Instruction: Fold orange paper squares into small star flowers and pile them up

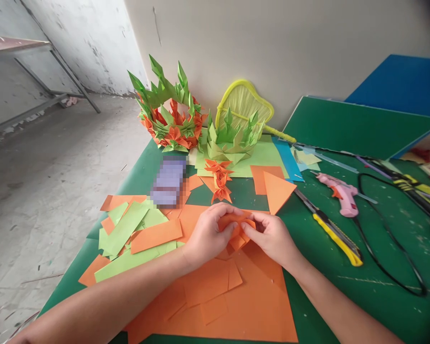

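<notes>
Between both hands is a partly folded piece of orange paper, held above a large orange sheet. My left hand curls over its left side, thumb pressed on the paper. From the right, my right hand pinches the edge between thumb and fingers. Just beyond the hands lie small folded orange paper flowers in a row. Loose orange pieces rest on the big sheet under my wrists. The palms hide part of the folded paper.
Green and orange scraps lie left, near a blurred-out rectangular object. Behind stand an orange-green paper crown, a green paper crown and a yellow-framed fan. Rightward lie a yellow cutter knife and a pink glue gun with its cable.
</notes>
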Demonstrator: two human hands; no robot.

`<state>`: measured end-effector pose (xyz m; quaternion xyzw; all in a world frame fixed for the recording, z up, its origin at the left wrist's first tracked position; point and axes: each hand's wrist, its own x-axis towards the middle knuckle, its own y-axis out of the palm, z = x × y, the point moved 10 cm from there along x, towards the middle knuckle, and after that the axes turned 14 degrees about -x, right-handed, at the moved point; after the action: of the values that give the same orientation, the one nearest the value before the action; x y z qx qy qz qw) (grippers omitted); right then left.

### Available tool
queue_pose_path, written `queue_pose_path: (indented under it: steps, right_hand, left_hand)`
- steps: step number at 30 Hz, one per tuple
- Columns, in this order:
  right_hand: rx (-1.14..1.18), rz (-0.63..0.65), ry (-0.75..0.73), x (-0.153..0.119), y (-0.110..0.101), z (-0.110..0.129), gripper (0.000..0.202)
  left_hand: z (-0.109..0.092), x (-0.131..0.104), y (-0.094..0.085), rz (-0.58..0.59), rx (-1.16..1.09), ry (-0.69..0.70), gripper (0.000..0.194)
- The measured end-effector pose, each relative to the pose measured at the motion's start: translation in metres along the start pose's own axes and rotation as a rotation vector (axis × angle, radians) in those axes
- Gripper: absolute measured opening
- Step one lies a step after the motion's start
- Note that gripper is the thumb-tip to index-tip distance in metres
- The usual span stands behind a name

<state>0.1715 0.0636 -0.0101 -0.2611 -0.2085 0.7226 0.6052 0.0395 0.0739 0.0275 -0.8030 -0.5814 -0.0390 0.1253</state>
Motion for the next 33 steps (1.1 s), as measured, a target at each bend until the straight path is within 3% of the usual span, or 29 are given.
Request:
queue_pose_path:
  steps: [14,19,24,33]
  right_hand:
    - [0.000,-0.001,0.007,0.000,0.000,-0.001,0.019]
    - [-0.013,-0.007,0.010,0.000,-0.002,0.001,0.017]
    - [-0.015,-0.006,0.005,-0.001,-0.002,0.004,0.017]
    - [-0.017,-0.015,-0.003,0.000,-0.003,0.001,0.022]
  left_hand:
    - [0.013,-0.001,-0.002,-0.016,-0.106,-0.130,0.033]
    - [0.016,-0.001,0.000,0.004,-0.198,-0.191,0.022]
    - [0.019,0.001,-0.001,-0.009,-0.216,-0.184,0.014]
    - [0.014,0.002,0.001,0.032,-0.032,-0.060,0.019]
